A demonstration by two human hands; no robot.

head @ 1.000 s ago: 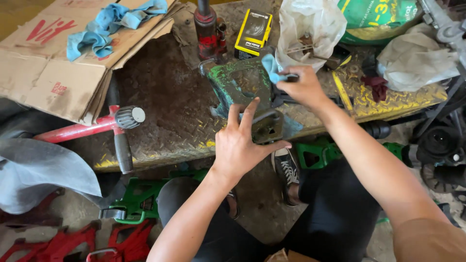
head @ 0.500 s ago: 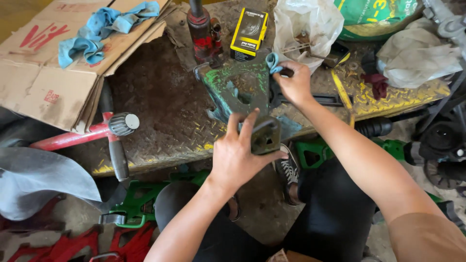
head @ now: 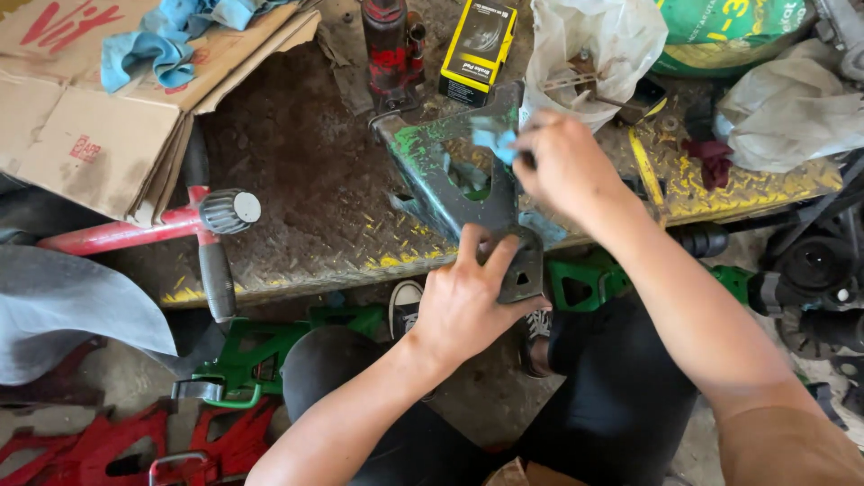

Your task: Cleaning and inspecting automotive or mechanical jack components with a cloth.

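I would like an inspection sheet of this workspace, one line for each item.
Surface: worn metal tread plate, dirty.
Job's things: green metal bracket, near end over the plate's edge; blue cloth.
Clutter: flattened cardboard, blue rag, red bottle jack, yellow box, plastic bags.
Hands: left hand grips the bracket's near end; right hand presses the cloth on it.
Cables: nothing seen.
Surroundings: green and red stands on the floor.

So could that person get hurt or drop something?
Possibly. The green metal bracket overhangs the plate's edge, steadied only by the left hand; it could tip toward the shoe below. The right hand rubs a blue rag near cut-out edges, which might nick fingers.
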